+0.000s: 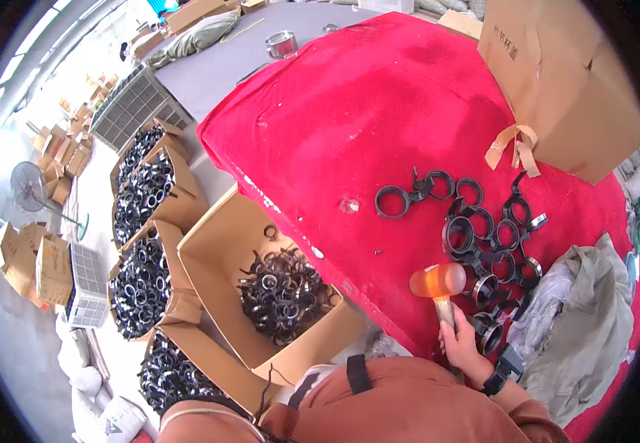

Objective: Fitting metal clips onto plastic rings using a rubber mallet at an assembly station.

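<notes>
My right hand (462,345) is closed round the wooden handle of a mallet (438,281) with an orange, translucent head. The mallet is at the near right side of the red-covered table. Just beyond and to the right of it lie several black ring-shaped parts with handles (480,223), some with a shiny metal band. One black ring part (488,336) is right beside my right wrist, which wears a dark watch. My left hand does not show.
Red cloth (349,111) covers the table. A tall cardboard box (563,96) stands at its far right; grey cloth (582,325) and clear plastic lie near right. Left of the table, an open carton (217,258) and several others hold black ring parts. A fan (31,184) stands far left.
</notes>
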Available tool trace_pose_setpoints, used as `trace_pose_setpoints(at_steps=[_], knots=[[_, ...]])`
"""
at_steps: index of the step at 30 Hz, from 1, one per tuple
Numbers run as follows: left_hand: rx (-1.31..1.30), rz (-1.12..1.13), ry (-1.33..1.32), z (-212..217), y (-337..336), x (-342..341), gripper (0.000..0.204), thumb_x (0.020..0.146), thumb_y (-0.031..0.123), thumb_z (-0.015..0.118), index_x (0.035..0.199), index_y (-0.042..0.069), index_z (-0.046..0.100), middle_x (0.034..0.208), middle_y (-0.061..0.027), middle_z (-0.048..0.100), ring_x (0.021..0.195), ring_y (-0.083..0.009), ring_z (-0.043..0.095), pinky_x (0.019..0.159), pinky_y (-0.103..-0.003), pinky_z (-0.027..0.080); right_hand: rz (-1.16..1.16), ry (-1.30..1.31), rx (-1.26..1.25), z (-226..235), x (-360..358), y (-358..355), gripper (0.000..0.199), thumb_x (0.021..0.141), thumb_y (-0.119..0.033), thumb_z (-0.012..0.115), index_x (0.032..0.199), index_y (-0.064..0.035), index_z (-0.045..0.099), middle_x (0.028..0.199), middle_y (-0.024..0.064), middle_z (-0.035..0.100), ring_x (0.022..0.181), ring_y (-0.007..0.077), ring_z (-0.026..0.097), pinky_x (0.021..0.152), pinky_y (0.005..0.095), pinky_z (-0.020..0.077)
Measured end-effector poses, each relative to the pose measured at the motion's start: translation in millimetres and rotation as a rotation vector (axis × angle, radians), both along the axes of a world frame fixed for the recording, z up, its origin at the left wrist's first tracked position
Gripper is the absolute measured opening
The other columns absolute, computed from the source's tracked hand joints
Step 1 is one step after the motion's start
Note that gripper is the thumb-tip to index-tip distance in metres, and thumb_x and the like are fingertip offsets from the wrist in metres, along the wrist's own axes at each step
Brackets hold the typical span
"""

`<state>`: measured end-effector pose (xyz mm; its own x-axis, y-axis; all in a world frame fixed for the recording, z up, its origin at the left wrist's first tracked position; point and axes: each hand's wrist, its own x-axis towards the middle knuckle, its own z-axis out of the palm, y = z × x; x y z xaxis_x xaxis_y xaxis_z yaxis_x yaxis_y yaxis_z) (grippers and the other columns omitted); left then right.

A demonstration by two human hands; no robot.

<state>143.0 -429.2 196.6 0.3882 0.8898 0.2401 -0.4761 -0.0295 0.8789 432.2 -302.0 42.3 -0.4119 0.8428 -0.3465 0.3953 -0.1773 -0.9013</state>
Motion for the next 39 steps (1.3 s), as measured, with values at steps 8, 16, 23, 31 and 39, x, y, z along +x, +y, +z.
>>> trace_pose_setpoints(at_steps=[8, 16, 23, 31, 39], knots=[[0.033, 0.007, 0.002, 11.5, 4.0, -3.2, 0.022, 0.086, 0.017, 0.056, 0.092, -0.004, 0.06, 0.091, -0.014, 0.06, 0.085, -0.0218, 0.06, 0.078, -0.033, 0.048, 0.014, -0.004, 0.084, 0.9, -4.9, 3.6, 0.045, 0.091, -0.011, 0.048, 0.135, -0.0036, 0.039, 0.068, 0.0026, 0.055, 0.055, 0.0084, 0.052, 0.051, 0.026, 0.0447], [0.069, -0.005, 0.0, 14.9, 5.3, -2.9, 0.021, 0.086, 0.016, 0.057, 0.092, -0.004, 0.06, 0.09, -0.0133, 0.06, 0.084, -0.0207, 0.06, 0.077, -0.033, 0.048, 0.004, 0.007, 0.016, 7.1, -1.1, 2.7, 0.047, 0.092, -0.011, 0.047, 0.137, -0.0046, 0.036, 0.066, -0.0003, 0.051, 0.053, 0.0071, 0.049, 0.049, 0.0231, 0.0427], [0.1, 0.001, 0.016, 25.6, 3.8, -7.1, 0.02, 0.085, 0.015, 0.058, 0.092, -0.004, 0.06, 0.09, -0.0127, 0.061, 0.083, -0.0198, 0.059, 0.076, -0.032, 0.049, 0.002, 0.053, 0.013, 1.0, -1.6, 2.3, 0.046, 0.092, -0.012, 0.047, 0.137, -0.0048, 0.036, 0.07, -0.0008, 0.051, 0.053, 0.0058, 0.047, 0.048, 0.0224, 0.042], [0.161, 0.01, -0.001, 43.9, 1.9, -1.5, 0.019, 0.085, 0.014, 0.059, 0.091, -0.004, 0.059, 0.089, -0.0121, 0.061, 0.082, -0.0187, 0.059, 0.075, -0.031, 0.049, -0.019, 0.047, -0.029, 4.0, -0.1, 2.1, 0.046, 0.094, -0.013, 0.046, 0.137, -0.0062, 0.035, 0.067, -0.0008, 0.05, 0.052, 0.0057, 0.047, 0.047, 0.0214, 0.0413], [0.172, -0.014, -0.032, 41.8, 3.9, -0.7, 0.019, 0.085, 0.013, 0.06, 0.091, -0.004, 0.059, 0.088, -0.0114, 0.061, 0.081, -0.0176, 0.059, 0.073, -0.03, 0.049, -0.016, -0.009, -0.005, 1.5, -2.7, 1.6, 0.046, 0.093, -0.012, 0.046, 0.137, -0.0056, 0.035, 0.067, -0.001, 0.05, 0.053, 0.006, 0.047, 0.048, 0.0216, 0.0409]])
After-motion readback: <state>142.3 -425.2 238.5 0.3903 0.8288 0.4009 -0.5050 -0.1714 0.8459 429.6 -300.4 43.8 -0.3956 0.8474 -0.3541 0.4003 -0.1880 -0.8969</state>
